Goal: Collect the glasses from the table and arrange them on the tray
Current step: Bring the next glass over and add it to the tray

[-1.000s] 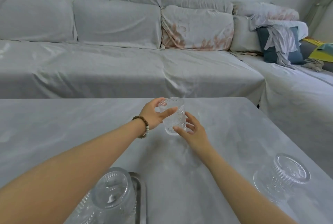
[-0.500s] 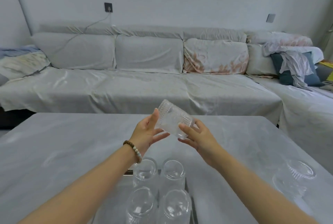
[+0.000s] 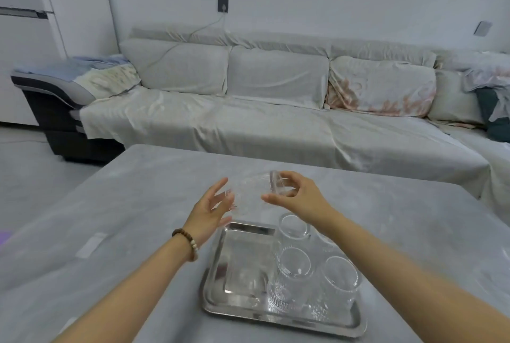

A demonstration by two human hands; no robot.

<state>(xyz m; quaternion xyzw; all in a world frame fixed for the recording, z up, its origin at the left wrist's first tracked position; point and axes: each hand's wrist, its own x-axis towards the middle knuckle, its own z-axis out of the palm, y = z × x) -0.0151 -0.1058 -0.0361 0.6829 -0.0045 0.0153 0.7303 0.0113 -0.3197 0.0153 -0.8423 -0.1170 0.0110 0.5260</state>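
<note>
While the glass (image 3: pixel 255 193) is carried on its side above the far edge of the tray (image 3: pixel 242 257), the right hand (image 3: pixel 299 199) pinches its thick base between thumb and curled fingers (image 3: pixel 287 178), and the left hand (image 3: pixel 207 211) cups the open rim end with fingers (image 3: pixel 219 186) spread wide (whether they bear weight or merely steady the rim cannot be told through the blur). The step in hand is judged to be the transfer of one more glass to the tray, with the glass mid-turn toward an inverted pose. The tray lies on the desk (image 3: pixel 124 204) toward 6 o'clock of the held glass; four upturned glasses (image 3: pixel 295 262) already fill its right half, from about 1 to 5 o'clock of the tray's centre, while the left half shows bare metal. The next move calls for completing the turn so the rim faces down, then lowering the glass into the empty far-left area, at about 11 o'clock of the tray's centre, just beside the standing row without knocking it. The right hand must release only once the rim sits flat.
</note>
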